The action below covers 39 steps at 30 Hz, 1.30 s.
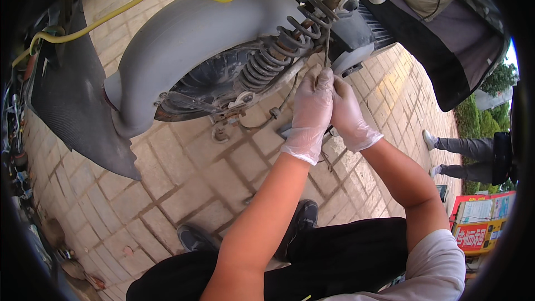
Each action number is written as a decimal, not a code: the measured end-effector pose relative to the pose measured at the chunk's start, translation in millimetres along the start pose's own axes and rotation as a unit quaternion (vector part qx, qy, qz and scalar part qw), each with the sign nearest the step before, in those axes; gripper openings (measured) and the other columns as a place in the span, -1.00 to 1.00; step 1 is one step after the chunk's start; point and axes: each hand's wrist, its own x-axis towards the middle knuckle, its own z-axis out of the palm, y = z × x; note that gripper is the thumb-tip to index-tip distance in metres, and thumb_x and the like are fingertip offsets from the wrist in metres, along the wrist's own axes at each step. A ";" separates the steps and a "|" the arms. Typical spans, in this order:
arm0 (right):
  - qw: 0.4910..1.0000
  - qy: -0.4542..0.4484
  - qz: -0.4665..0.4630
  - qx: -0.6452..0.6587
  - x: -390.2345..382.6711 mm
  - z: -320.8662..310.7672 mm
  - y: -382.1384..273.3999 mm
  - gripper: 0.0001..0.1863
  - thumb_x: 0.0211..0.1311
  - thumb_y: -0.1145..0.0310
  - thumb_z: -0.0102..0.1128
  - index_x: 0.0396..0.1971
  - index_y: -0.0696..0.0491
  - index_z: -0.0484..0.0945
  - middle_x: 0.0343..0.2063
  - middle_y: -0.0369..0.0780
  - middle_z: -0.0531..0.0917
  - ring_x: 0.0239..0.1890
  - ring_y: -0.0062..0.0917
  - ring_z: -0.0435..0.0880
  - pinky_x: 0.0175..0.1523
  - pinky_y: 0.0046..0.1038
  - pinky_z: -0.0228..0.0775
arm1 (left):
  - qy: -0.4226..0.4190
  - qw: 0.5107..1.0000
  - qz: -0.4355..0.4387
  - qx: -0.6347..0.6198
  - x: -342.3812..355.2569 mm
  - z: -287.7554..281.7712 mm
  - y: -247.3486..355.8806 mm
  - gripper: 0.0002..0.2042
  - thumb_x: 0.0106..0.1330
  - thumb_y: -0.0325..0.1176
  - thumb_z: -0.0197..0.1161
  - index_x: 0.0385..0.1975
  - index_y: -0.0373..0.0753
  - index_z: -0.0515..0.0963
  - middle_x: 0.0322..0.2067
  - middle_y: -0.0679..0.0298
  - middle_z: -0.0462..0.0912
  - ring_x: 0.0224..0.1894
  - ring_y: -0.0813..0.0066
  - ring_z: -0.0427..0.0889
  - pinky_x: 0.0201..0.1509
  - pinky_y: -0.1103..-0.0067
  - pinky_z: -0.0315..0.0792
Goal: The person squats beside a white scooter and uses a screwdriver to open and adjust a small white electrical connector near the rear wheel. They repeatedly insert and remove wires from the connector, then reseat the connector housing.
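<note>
Both my hands wear clear thin gloves and meet beside the rear end of a scooter or motorbike. My left hand [310,106] is closed, its thumb and fingers pinching a thin cable [327,50] that runs down from the frame. Pressed against it, my right hand [348,112] is also closed around the cable's lower part; the fingertips partly hide each other. Just left of the hands stands a rusty coil-spring shock absorber [261,69]. Beyond it are the grey fender [195,28] and the dark, dirty wheel [212,75]. A thin hose with a connector [275,112] hangs below.
A yellow tube [117,10] crosses the upper left above a dark plastic panel [78,78]. Black bodywork [440,67] juts out at upper right. My shoes [195,238] stand on brick paving. Another person's legs [465,159] and a red-yellow box [482,223] are at right.
</note>
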 end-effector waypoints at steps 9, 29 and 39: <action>0.957 -0.010 0.069 0.282 -15.2 34.8 46.9 -0.62 0.53 0.07 -0.05 -0.06 0.10 0.49 -0.42 -0.34 0.59 -0.48 -0.70 0.51 -0.40 -0.54 0.35 | -0.040 0.990 -0.119 0.068 23.5 -17.9 4.7 -0.71 0.45 -0.21 0.10 -0.20 -0.33 0.60 -0.28 0.26 0.64 -0.26 0.50 0.57 -0.13 0.55 0.46; 0.932 0.075 0.122 0.332 -112.1 63.5 66.5 -0.58 0.45 0.44 -0.05 0.22 0.29 0.41 0.14 -0.20 0.54 0.17 -0.65 0.43 0.27 -0.53 0.26 | 0.042 0.974 -0.181 0.133 -47.1 -8.2 -13.7 -0.50 0.52 0.06 -0.06 -0.56 -0.22 0.33 -0.73 0.39 0.30 -0.76 0.57 0.26 -0.66 0.57 0.25; 0.975 0.114 0.037 0.189 -117.3 76.0 111.0 -0.55 0.43 0.34 -0.03 0.18 0.34 0.41 0.02 -0.07 0.65 0.08 -0.50 0.58 0.20 -0.44 0.36 | 0.044 0.933 -0.145 0.327 -40.1 -34.0 -45.2 -0.35 0.50 0.17 -0.17 -0.63 -0.32 0.42 -0.73 0.27 0.42 -0.71 0.38 0.39 -0.57 0.42 0.31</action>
